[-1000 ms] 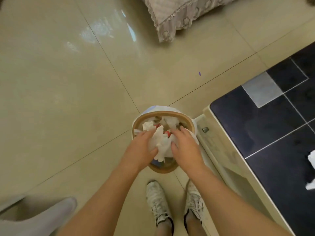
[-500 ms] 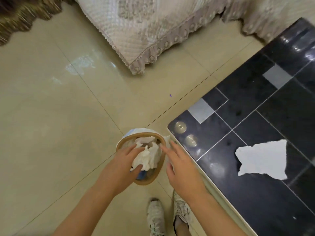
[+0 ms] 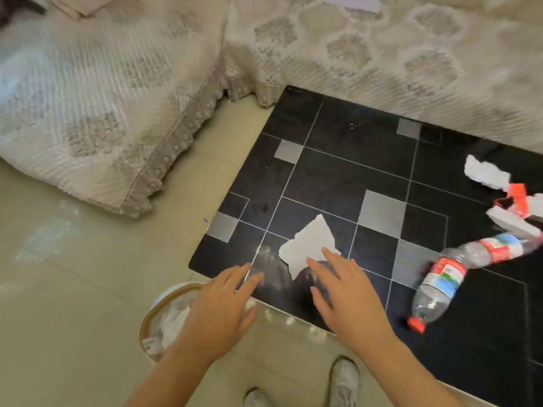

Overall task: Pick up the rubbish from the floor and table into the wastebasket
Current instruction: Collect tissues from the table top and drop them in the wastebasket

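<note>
- 2 bare hands reach over the near corner of the table [image 3: 332, 171]; neither grasps anything.
- Right hand [image 3: 349, 292]: fingers straight and spread, palm down, fingertips at the near edge of the paper scrap [image 3: 308, 245]; whether they touch it cannot be told.
- Left hand [image 3: 220, 306]: fingers straight and relaxed, empty, above the table's edge, its wrist over the wastebasket [image 3: 155, 312].
- Paper scrap: white, torn, flat on the dark tabletop near the corner, just ahead of the right hand.
- Wastebasket: round, tan rim, on the floor [image 3: 73, 289] just beside the table's near-left corner, holding crumpled white paper; partly hidden by the left forearm.
- Near bottle [image 3: 437, 286]: clear plastic, red cap, red label, on its side to the right of the right hand, well apart from it.
- Far bottle [image 3: 493, 249]: a 2nd clear bottle on its side, its end meeting the near bottle's base.
- Crumpled paper [image 3: 484, 174]: white, at the table's far right.
- Red-and-white scraps [image 3: 517, 207]: just beside the crumpled paper, blurred.
- Table: low, glossy black top with grey squares and thin pale lines.
- Sofa cover [image 3: 102, 92]: quilted, pale, fringed, behind and to the left of the table.
- 2 white shoes [image 3: 343, 380] at the bottom edge, on beige tile.
</note>
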